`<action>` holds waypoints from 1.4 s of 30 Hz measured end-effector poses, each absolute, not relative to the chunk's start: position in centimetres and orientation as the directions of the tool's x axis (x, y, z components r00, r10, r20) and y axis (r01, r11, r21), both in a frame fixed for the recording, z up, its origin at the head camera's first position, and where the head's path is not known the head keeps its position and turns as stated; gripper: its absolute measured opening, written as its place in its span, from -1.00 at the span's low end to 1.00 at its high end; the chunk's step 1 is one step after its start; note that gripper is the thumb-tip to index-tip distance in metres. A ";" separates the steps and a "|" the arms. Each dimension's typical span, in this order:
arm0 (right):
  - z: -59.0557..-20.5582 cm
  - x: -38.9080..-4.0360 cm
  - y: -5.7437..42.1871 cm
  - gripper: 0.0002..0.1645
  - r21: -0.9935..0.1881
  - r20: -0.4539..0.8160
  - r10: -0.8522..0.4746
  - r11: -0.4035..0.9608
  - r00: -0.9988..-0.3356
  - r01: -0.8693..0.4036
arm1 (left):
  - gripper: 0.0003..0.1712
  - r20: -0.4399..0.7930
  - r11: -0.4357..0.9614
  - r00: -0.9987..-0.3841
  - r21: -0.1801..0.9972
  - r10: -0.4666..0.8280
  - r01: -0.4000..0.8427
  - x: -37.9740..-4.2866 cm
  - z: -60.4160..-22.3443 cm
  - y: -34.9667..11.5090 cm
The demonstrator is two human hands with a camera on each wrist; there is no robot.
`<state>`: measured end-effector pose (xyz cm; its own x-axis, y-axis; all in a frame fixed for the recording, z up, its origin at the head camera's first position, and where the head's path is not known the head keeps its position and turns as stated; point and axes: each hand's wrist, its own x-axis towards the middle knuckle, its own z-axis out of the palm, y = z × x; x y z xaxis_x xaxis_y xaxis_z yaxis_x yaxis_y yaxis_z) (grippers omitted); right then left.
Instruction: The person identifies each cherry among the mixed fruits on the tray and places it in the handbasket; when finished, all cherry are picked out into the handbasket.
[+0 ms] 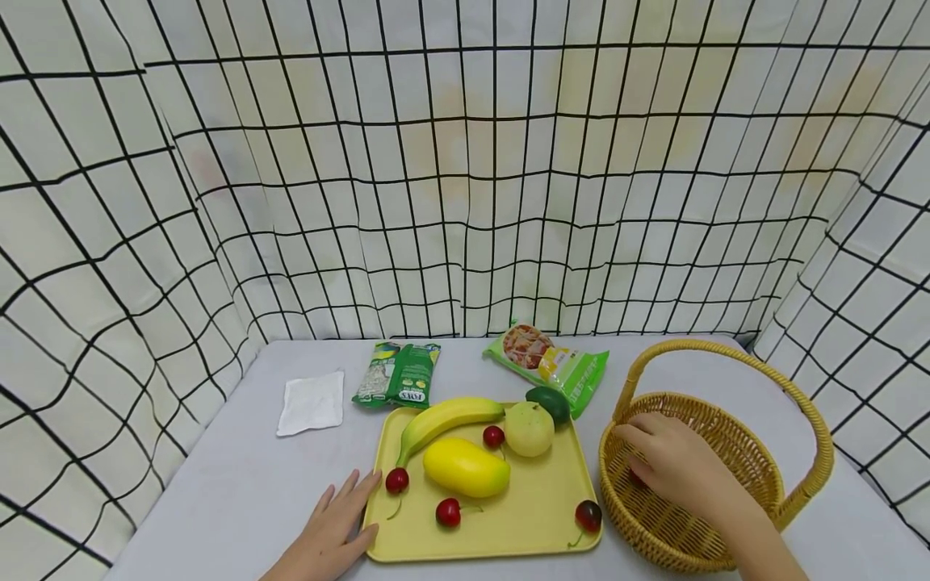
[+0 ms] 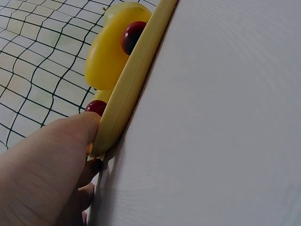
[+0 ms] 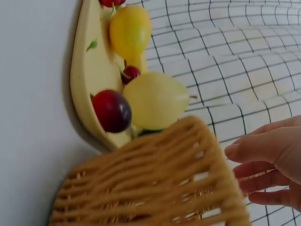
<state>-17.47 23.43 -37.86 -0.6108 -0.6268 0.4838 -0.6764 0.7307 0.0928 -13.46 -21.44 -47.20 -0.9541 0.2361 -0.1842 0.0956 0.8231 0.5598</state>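
Observation:
My left hand (image 1: 330, 528) rests at the left edge of a yellow tray (image 1: 523, 537), fingers spread; its thumb touches the rim in the left wrist view. The tray holds a banana (image 1: 443, 420), a mango (image 1: 465, 468), a pale round pear (image 1: 529, 429), a dark green fruit (image 1: 550, 405) and several cherries (image 1: 448, 512). My right hand (image 1: 672, 464) reaches into a wicker basket (image 1: 632, 528), its fingers loosely bent. A small red thing (image 1: 637, 478) shows below that hand, partly hidden. No held item appears between its fingers in the right wrist view.
Behind the tray lie a green snack packet (image 1: 400, 374) and a light green packet (image 1: 552, 363). A white folded cloth (image 1: 311, 403) lies at the left. The basket's handle (image 1: 817, 436) arches over the right side. Gridded curtains enclose the white table.

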 end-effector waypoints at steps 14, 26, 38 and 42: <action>-37.4 -17.0 20.3 -0.56 0.117 0.539 -0.689 0.630 -0.484 -0.768 | -0.20 -0.179 0.816 -0.950 0.567 0.257 0.114 -13.1 -47.1 -21.5; -37.5 -17.3 17.4 -0.54 0.100 0.542 -0.719 0.570 -0.435 -0.816 | -0.19 -0.179 0.822 -0.952 0.558 0.249 0.110 -13.2 -47.2 -21.6; -38.9 -17.8 15.1 -0.56 0.092 0.503 -0.741 0.558 -0.446 -0.825 | -0.19 -0.167 0.826 -0.954 0.552 0.247 0.117 -13.3 -47.1 -21.3; -39.4 -18.1 14.4 -0.57 0.089 0.476 -0.752 0.558 -0.457 -0.825 | -0.19 -0.163 0.831 -0.957 0.544 0.239 0.115 -13.3 -47.2 -21.3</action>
<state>-18.06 14.40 -39.38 -0.4568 -0.7516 0.4759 -0.8252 0.5578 0.0888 -13.33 -21.30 -47.16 -0.9572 0.2391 -0.1630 0.1149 0.8310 0.5443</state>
